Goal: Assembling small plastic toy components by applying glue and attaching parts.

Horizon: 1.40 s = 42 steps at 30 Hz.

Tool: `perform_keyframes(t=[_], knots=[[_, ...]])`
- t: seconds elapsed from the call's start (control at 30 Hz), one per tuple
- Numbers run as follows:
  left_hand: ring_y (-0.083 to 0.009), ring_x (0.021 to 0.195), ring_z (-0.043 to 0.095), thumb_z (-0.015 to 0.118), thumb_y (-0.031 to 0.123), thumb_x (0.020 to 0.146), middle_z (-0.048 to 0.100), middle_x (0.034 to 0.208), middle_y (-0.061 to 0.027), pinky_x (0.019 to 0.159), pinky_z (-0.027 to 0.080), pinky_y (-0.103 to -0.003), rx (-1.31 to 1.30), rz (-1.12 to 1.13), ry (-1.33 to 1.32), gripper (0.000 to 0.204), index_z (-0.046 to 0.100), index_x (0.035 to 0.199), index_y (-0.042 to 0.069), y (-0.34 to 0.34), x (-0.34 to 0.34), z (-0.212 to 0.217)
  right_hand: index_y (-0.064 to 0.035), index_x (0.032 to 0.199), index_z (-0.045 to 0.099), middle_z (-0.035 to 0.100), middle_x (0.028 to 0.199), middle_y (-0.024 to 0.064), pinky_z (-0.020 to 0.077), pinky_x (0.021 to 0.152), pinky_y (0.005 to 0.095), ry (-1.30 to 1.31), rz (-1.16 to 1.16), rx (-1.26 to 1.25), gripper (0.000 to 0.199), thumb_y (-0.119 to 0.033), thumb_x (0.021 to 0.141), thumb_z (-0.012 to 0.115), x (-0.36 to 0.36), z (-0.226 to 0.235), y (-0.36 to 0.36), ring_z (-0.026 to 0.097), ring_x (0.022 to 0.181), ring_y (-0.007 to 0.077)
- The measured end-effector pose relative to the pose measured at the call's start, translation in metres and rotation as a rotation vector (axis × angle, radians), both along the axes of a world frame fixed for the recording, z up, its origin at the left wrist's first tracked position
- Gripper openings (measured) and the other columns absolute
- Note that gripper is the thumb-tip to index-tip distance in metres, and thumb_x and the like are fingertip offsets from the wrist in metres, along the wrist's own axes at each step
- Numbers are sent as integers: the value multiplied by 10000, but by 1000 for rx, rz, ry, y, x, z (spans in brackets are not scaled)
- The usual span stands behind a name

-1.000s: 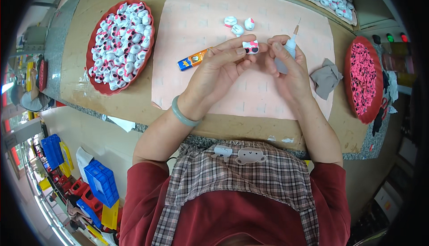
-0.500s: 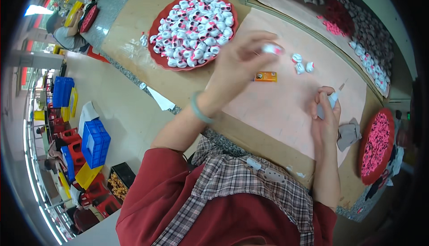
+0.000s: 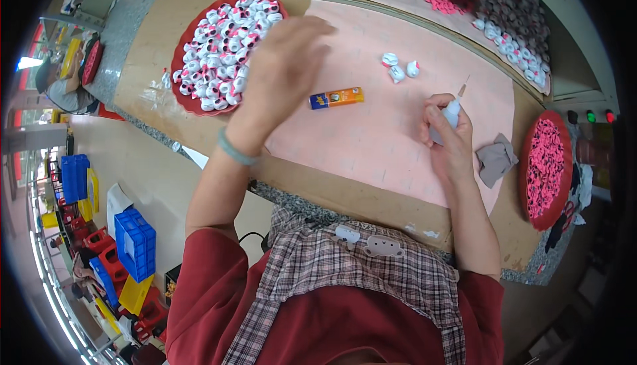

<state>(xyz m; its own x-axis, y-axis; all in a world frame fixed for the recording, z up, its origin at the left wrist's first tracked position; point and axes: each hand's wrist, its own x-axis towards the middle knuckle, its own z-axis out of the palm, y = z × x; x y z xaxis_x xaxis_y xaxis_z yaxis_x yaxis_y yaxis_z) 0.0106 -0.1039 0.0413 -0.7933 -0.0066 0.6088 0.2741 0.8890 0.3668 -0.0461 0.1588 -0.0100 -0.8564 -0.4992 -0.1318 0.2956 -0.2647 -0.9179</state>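
Note:
My left hand [image 3: 285,66], blurred by motion, is over the pink paper beside the right rim of a scalloped red tray [image 3: 178,76]. The tray is heaped with small white-and-pink pieces [image 3: 229,50]; whether this hand holds one is hidden. Wrapped in my right hand [image 3: 450,129] is a small squeeze bottle [image 3: 452,112] with a thin needle tip pointing up and away. Up and left of that hand, three white pieces [image 3: 396,73] lie close together on the pink paper [image 3: 371,143]. Between my hands rests an orange-and-blue stick-shaped package [image 3: 337,98].
A folded grey cloth [image 3: 496,159] lies right of my right hand. Beyond it stands a red dish of small pink pieces [image 3: 547,173]. A shelf [image 3: 431,23] at the far side holds many more pieces. Blue crates [image 3: 135,242] and a seated person [image 3: 63,90] are at left.
My left hand has swung left toward the tray; the white-and-pink piece it held is no longer visible. My right hand keeps the bottle. The whole view has shifted.

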Motion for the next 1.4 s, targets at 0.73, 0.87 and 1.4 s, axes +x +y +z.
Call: perform_keyframes(t=[0.73, 0.87, 1.4], knots=[[-129, 787, 602, 596, 38, 846, 623, 939, -73, 685, 496, -270, 1047, -386, -593, 193, 609, 1037, 23, 75, -27, -18, -43, 1112, 481, 518, 967, 67, 350, 503, 196, 152, -2, 15, 302, -182, 864, 582, -8, 26, 13, 506, 669, 90], [-127, 780, 595, 587, 66, 868, 638, 1031, -107, 713, 497, -265, 1422, -512, -582, 246, 580, 1108, 17, 87, -18, -23, -31, 1130, 490, 530, 977, 73, 362, 508, 187, 314, -55, 139, 307, -141, 862, 592, -16, 31, 22, 516, 677, 90], [-183, 878, 632, 560, 69, 884, 628, 1007, -110, 794, 520, -275, 1598, -548, -613, 294, 547, 1166, -11, 89, -12, -30, 31, 1204, 480, 623, 923, 110, 442, 562, 180, 739, -368, 186, 379, -110, 874, 600, -10, 46, 27, 540, 661, 71]])
